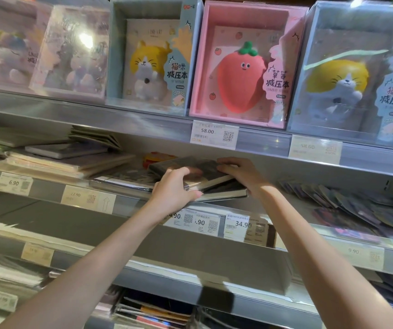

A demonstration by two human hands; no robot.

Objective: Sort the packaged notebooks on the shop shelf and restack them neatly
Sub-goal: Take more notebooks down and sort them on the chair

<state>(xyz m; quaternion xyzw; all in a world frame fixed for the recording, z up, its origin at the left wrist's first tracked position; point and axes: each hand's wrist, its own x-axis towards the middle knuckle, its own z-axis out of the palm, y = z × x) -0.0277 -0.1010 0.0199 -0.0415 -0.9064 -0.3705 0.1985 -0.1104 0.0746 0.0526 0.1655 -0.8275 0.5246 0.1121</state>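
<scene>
Gripping the notebook stack's (214,184) edges, both hands (176,188) (240,173).

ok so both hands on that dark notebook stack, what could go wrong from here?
1. The dark notebook stack is skewed, and its lower books jut past the shelf lip. A push from the left hand or right hand might tip them off.
2. The wrappers look glossy, so the top book may slide out of the grip.
3. The loose packets fanned to the right lie close to the right forearm and could get knocked.
</scene>
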